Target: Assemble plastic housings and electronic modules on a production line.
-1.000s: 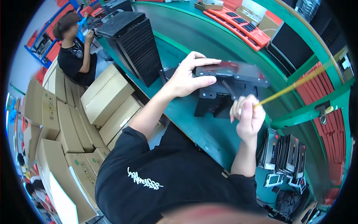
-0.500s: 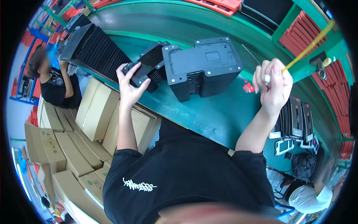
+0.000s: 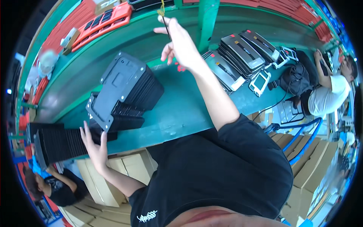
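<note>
My right hand (image 3: 182,47) is raised over the far side of the bench with its fingers apart. Close by it, a thin dark rod (image 3: 166,28) hangs from a yellow cord (image 3: 162,7); the fingers do not close round it. My left hand (image 3: 95,151) spreads its fingers at the near end of a tall stack of black plastic housings (image 3: 117,81); whether the fingertips touch it I cannot tell. The top housing has a recessed face with pale dots at its corners. Partly behind that stack is another black part (image 3: 90,106).
A long row of black panels (image 3: 60,145) stands at the bench's left end. Stacked grey-black panels (image 3: 242,55), a white-framed piece (image 3: 260,83) and a black bag (image 3: 298,75) lie right. Cartons (image 3: 132,166) stand below the edge. Co-workers are at both sides.
My view has turned right. My right hand has let go of the yellow cord and rod, its fingers now apart. My left hand has come off the smaller black part.
</note>
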`<control>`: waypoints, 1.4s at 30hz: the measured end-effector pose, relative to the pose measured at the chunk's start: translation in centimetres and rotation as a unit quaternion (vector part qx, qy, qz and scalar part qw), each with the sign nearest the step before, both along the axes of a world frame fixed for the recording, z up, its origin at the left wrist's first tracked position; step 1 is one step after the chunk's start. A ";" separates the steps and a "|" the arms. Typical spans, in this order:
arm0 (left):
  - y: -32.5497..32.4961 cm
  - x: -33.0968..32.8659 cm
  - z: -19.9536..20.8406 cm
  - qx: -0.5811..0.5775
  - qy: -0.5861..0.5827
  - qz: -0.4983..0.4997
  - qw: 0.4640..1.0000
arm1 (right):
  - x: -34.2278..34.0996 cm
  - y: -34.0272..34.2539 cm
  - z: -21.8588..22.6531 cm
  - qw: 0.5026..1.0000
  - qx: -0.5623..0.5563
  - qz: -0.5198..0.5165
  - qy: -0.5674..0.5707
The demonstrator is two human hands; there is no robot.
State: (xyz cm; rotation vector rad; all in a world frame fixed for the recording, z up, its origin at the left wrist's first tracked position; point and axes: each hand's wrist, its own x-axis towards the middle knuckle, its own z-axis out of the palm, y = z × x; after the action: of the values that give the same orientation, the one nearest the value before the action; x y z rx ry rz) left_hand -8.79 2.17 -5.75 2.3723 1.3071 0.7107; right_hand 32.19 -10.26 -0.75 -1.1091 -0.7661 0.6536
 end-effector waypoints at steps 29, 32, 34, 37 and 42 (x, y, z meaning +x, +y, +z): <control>-15.0 18.9 -6.1 -0.604 -0.372 -0.404 0.578 | 0.0 -22.1 -4.2 0.820 -0.100 -0.406 -0.392; -14.7 18.0 -5.7 -0.574 -0.375 -0.390 0.615 | 8.1 -27.6 -7.2 0.688 -0.318 -0.488 -0.433; -14.6 17.5 -5.4 -0.559 -0.377 -0.381 0.632 | 12.6 -30.0 -10.6 0.647 -0.375 -0.454 -0.485; -14.0 16.4 -5.1 -0.495 -0.346 -0.412 0.682 | 14.5 -31.8 -12.0 0.578 -0.488 -0.372 -0.538; -13.0 12.7 -4.7 -0.491 -0.359 -0.383 0.695 | 13.9 -31.0 -12.0 0.523 -0.542 -0.233 -0.616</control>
State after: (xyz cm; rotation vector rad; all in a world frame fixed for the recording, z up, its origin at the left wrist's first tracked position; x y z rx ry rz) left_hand 3.86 -10.84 -10.42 1.2557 0.1339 0.3935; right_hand 46.10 -41.28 -12.77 -2.9709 -1.1398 -0.4396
